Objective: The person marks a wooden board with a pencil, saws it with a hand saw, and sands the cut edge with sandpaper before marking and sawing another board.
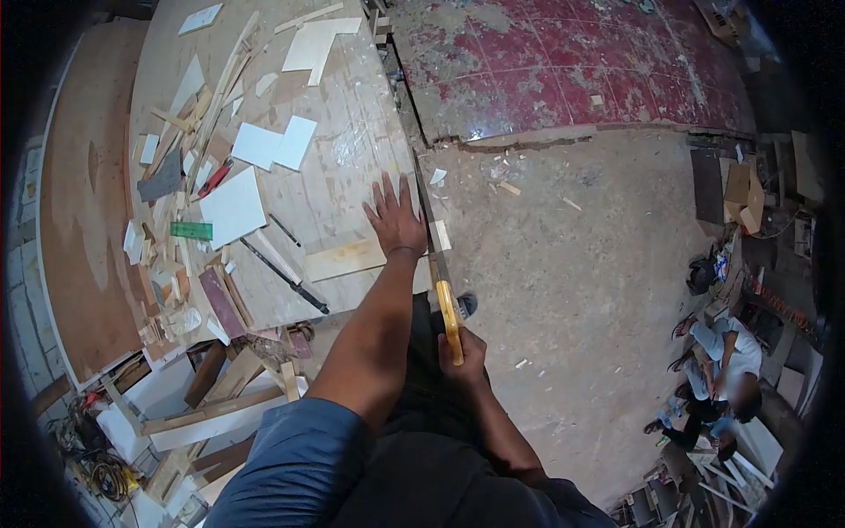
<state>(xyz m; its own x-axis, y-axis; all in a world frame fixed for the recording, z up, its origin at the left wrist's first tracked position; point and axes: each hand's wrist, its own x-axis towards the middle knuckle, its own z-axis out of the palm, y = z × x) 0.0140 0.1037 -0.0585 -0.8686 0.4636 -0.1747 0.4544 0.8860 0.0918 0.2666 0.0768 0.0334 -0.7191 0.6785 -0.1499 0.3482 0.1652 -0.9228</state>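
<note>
My left hand [398, 222] lies flat with its fingers spread near the edge of the wooden worktable [356, 145]. Its heel rests at a pale wooden board [345, 260], whose end [443, 236] sticks out past the edge. Below it, my right hand [466, 359] is closed round the yellow handle of a handsaw [448, 317]. The saw's narrow blade points away from me along the table edge, crossing the board close beside my left wrist.
A black bar [283, 277], a red-handled tool [215, 179], a green block [192, 231] and white sheets [233, 207] lie among offcuts on the left. Scrap wood [220, 409] is piled below. People sit at the far right, beyond the concrete floor [563, 290].
</note>
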